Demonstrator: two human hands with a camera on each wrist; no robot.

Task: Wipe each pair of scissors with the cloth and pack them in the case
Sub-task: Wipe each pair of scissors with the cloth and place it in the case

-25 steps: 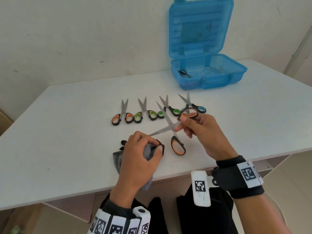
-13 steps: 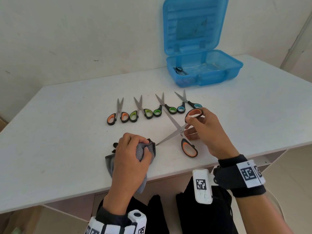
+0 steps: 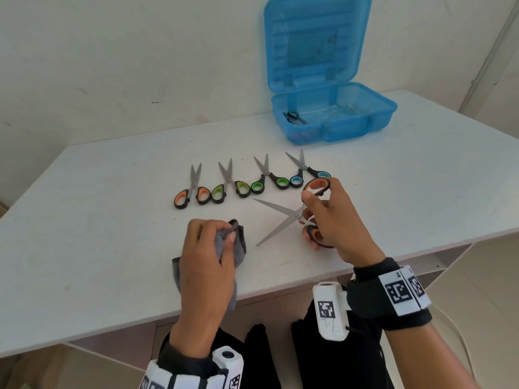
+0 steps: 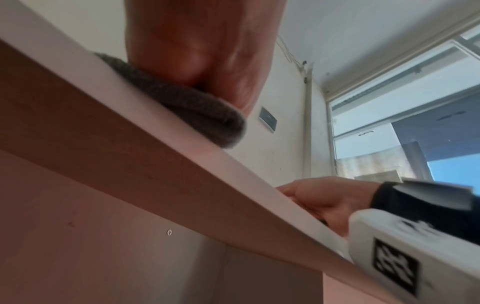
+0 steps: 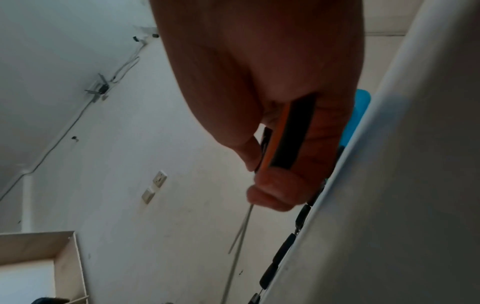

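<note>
White desk (image 3: 112,248) w/ blue case (image 3: 334,119) open at back. Right hand (image 3: 331,220) grips orange scissors (image 3: 283,217), blades spread; left hand (image 3: 207,254) bunches grey cloth (image 3: 238,242). Best: wipe pivot→tip, fingers off edges, close blades before packing.

Black wrist cuffs (image 3: 387,293) carry white camera blocks (image 3: 330,310) printed with black square markers.

- A white bench (image 3: 112,248) stands against a pale wall (image 3: 126,51); its underside (image 4: 130,205) is brownish board with one small screw (image 4: 169,232).
- A window (image 4: 405,115) shows blue sky.
- Two wall switches (image 5: 154,186) sit one above the other.
- Thin cables (image 5: 67,127) run along the wall.
- An open wooden box frame (image 5: 64,267) stands low, beside the wall.
</note>
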